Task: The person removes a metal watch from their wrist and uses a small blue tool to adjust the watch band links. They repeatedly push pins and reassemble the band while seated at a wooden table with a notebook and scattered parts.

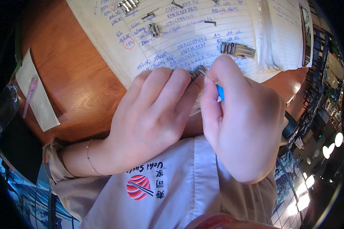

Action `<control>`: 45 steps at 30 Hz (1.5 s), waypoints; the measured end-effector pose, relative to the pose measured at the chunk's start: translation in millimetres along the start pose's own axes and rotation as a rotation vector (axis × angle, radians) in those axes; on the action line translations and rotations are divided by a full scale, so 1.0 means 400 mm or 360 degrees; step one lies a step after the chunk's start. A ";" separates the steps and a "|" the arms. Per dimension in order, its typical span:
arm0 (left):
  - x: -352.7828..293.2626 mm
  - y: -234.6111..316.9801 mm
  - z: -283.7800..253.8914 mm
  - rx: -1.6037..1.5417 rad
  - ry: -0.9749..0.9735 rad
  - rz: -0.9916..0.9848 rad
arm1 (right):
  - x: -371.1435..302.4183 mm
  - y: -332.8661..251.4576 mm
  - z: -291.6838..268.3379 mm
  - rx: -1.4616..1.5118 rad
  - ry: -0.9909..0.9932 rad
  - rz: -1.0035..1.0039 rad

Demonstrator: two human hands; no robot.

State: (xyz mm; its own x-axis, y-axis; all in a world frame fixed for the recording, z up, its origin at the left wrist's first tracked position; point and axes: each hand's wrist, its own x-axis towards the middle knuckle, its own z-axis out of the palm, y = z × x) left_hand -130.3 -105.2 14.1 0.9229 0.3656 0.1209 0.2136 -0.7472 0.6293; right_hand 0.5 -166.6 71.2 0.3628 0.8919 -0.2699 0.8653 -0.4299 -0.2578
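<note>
My left hand is closed, its fingertips pinching a short piece of metal watch band above the notebook page. Close against it, my right hand is closed too, thumb and forefinger meeting at the end of the band. A bright blue object shows between the right hand's fingers; the rest of it is hidden, so its kind cannot be told. Just beyond the right hand lies a watch band clasp with a few links attached. The open notebook, covered in handwriting, lies under these pieces.
Loose metal band links and another link piece rest on the page, with small dark metal bits around. At left on the wooden table are a white paper strip and a pink pen.
</note>
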 end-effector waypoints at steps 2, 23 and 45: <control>-0.002 0.002 0.001 0.0070 -0.0030 -0.0024 | -0.009 0.023 0.019 0.0217 0.0059 0.0011; -0.009 0.005 0.002 0.0093 -0.0021 -0.0065 | 0.039 0.044 -0.007 0.0242 -0.0118 -0.0205; -0.005 0.019 0.014 -0.0019 -0.0066 -0.0132 | -0.015 0.116 0.086 0.1158 0.0016 0.0015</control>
State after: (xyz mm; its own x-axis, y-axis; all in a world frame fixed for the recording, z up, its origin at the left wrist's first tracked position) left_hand -128.8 -114.7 14.3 0.9148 0.4023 0.0362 0.2861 -0.7087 0.6449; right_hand 26.6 -196.5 29.0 0.3751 0.8876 -0.2674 0.4145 -0.4186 -0.8080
